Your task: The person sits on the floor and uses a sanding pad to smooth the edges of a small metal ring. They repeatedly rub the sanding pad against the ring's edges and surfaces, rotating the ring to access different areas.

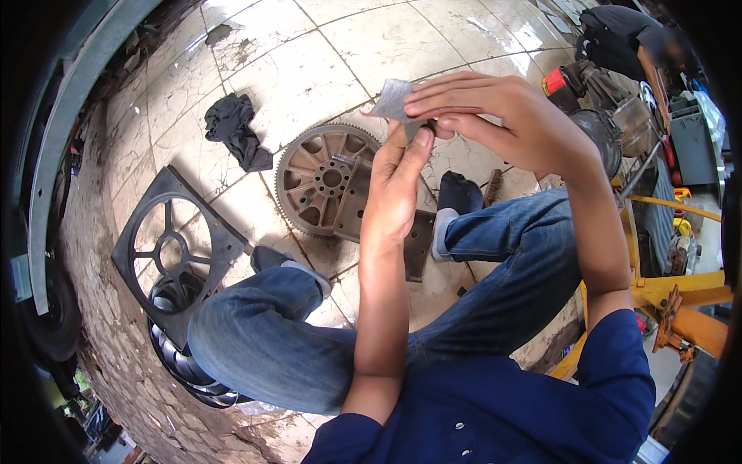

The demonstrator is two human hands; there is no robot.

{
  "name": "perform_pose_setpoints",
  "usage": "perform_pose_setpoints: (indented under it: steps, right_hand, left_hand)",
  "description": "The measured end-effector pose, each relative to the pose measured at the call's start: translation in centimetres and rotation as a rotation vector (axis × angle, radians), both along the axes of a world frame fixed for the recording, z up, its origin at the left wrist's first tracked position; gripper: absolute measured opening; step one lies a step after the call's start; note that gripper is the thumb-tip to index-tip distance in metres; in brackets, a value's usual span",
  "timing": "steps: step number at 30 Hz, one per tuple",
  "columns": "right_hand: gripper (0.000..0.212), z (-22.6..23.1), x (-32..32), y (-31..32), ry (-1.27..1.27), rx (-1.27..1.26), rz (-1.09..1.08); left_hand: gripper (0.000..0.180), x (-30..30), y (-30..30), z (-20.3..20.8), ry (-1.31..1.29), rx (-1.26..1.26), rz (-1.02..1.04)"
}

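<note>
Up in front of me, my right hand [502,112] presses a grey sheet that looks like sandpaper [393,99] under its straight, closed fingers. Just below, my left hand [398,174] pinches a small dark piece [417,130] between thumb and fingers. That piece is mostly covered, so its kind does not show. The two hands meet at the fingertips. On the floor beneath them lies a toothed flywheel [297,174] with a bolt-hole hub. A flat metal plate with holes [359,205] rests over its right side, partly behind my left forearm.
A black fan shroud [139,243] leans at left above a round black fan [182,363]. Black cloth [232,127] lies on the tiles. A brush [492,188] is beside my right foot. At right stand a yellow metal frame [657,290] and machine parts [599,127]; another person [626,35] bends behind them.
</note>
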State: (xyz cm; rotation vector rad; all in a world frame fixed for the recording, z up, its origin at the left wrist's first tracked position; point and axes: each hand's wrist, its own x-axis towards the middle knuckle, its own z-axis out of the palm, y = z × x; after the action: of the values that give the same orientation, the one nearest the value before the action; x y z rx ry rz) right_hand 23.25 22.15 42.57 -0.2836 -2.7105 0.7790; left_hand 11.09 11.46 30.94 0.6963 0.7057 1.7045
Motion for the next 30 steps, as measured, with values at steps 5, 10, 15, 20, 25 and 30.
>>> perform_pose_setpoints:
  steps: [5, 10, 15, 20, 25, 30]
  right_hand:
    - [0.027, 0.6, -0.6, -0.9, 0.023, -0.077, 0.096]
    - [0.026, -0.9, -0.2, 0.5, 0.011, 0.095, -0.032]
    - [0.026, -0.5, -0.1, 0.2, -0.011, 0.057, -0.034]
    - [0.027, -0.1, -0.1, 0.0, -0.026, 0.098, -0.037]
    - [0.026, -0.6, -0.1, 0.7, -0.043, 0.044, -0.073]
    - [0.026, -0.5, -0.3, 0.4, 0.037, 0.014, -0.011]
  left_hand:
    - [0.045, 0.2, 0.1, -0.3, -0.039, 0.024, 0.028]
    - [0.047, 0.0, 0.0, 0.5, 0.047, -0.042, 0.015]
    - [0.044, 0.1, -0.3, 0.8, -0.002, -0.028, 0.015]
    - [0.039, -0.2, -0.1, -0.1, 0.004, -0.007, 0.026]
    - [0.039, -0.2, 0.1, 0.4, 0.005, 0.046, 0.048]
    - [0.039, 0.1, 0.0, 0.4, -0.045, 0.038, 0.032]
